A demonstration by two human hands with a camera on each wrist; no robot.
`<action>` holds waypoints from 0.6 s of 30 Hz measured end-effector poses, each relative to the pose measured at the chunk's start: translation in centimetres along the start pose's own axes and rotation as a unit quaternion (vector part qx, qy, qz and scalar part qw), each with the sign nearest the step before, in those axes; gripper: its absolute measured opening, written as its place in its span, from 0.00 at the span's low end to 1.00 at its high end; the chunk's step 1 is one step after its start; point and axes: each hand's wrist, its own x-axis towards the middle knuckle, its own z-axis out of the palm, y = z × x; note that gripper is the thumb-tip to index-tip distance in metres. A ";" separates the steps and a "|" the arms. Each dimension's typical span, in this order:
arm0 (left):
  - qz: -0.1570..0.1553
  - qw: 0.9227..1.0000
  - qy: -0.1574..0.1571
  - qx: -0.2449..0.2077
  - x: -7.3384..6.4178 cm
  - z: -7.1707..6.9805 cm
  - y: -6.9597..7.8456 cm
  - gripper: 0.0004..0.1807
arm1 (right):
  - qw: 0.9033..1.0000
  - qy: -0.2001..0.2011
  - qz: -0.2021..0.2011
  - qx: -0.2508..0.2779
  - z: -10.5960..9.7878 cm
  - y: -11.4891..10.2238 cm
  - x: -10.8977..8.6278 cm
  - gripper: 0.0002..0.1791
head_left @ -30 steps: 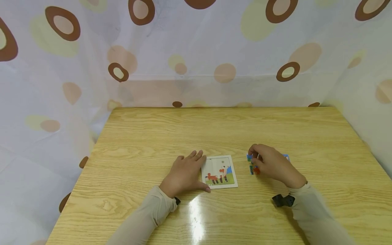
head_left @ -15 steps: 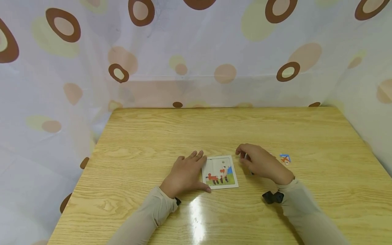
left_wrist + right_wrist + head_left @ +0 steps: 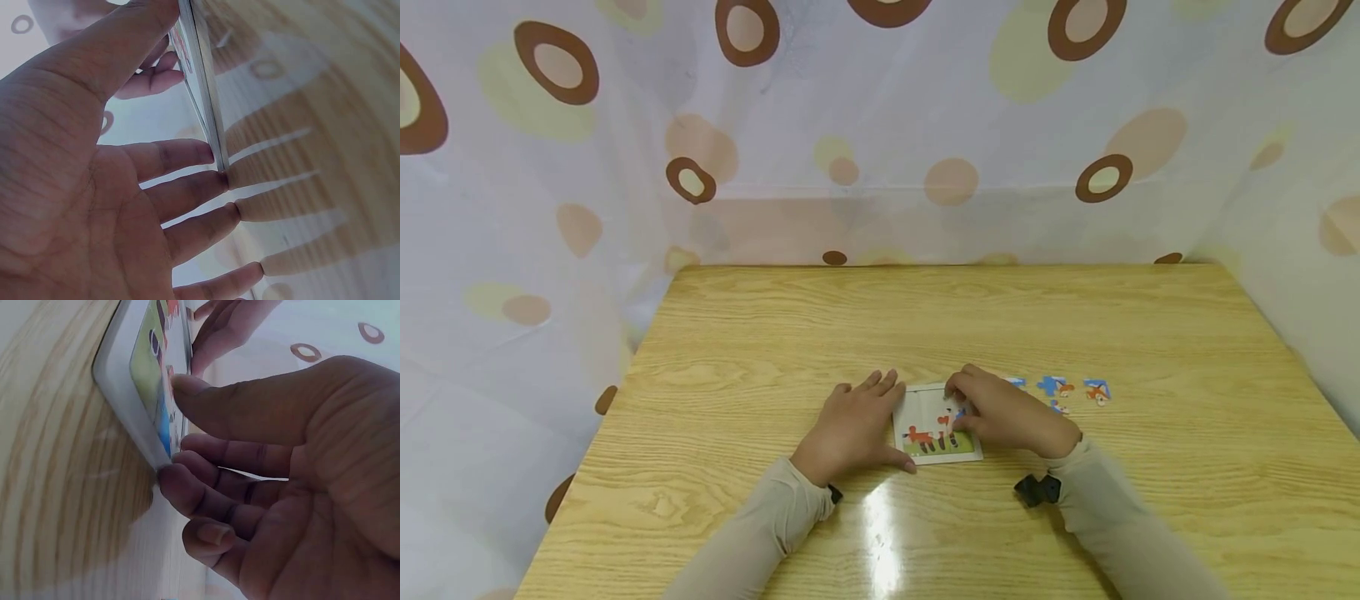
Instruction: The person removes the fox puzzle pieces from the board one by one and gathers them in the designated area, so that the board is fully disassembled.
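A square jigsaw puzzle board (image 3: 910, 457) lies on the table, partly filled with pieces showing orange animals on green grass. My left hand (image 3: 853, 421) rests along its left edge with fingers spread and thumb at the near corner; in the left wrist view its straight fingertips (image 3: 219, 181) touch the board's side. Over the right part of the board is my right hand (image 3: 1003, 412), thumb and fingers curled as they pinch a puzzle piece that is mostly hidden. In the right wrist view the thumb (image 3: 194, 387) lies over the picture, with curled fingers (image 3: 181, 484) at the board's corner.
Right of the board lie several loose puzzle pieces, including a blue and orange piece (image 3: 1052, 386) and another piece (image 3: 1097, 392) farther right. The right hand partly covers this group. A patterned curtain (image 3: 880, 221) hangs behind the wooden table (image 3: 775, 333).
My right hand has moved left from the loose pieces to over the board's right side, uncovering several pieces. My left hand has stayed on the board's left edge.
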 end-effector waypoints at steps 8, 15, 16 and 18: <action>0.001 1.000 0.002 -0.005 -0.1 0.0 0.0 0.63 | 1.000 -0.007 0.005 0.007 0.4 -0.3 0.1 0.15; 0.004 1.000 0.002 0.006 -0.1 -0.2 0.0 0.63 | 1.000 -0.015 0.012 0.009 0.3 -0.5 0.1 0.11; 0.004 1.000 0.002 0.005 -0.1 -0.1 0.0 0.63 | 1.000 -0.015 0.012 0.006 0.3 -0.5 0.1 0.11; 0.005 1.000 0.003 0.003 -0.1 -0.2 0.0 0.63 | 1.000 -0.015 0.012 0.001 0.3 -0.6 0.0 0.11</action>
